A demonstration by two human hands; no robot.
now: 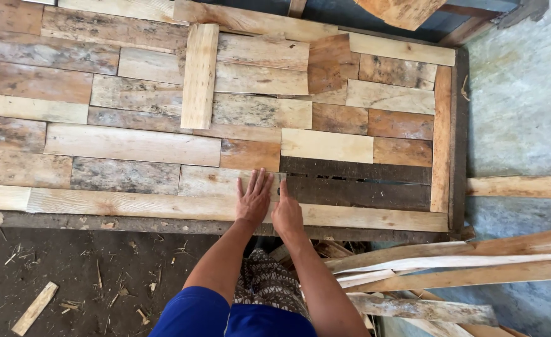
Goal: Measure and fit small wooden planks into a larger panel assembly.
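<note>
Hands flat, fingers extended, gripping nothing: left hand [253, 200] pressed on grey plank [225, 181] of the wooden panel [132, 143]; right hand [286, 212] beside it, at the plank's end by the dark gap [356, 184].

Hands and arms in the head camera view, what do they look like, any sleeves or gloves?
Both the left hand and right hand are bare: no gloves, and no rings or watch that I can make out. The forearms are uncovered too. Short bright blue sleeves show at the upper arms, at the frame's bottom edge.
</note>
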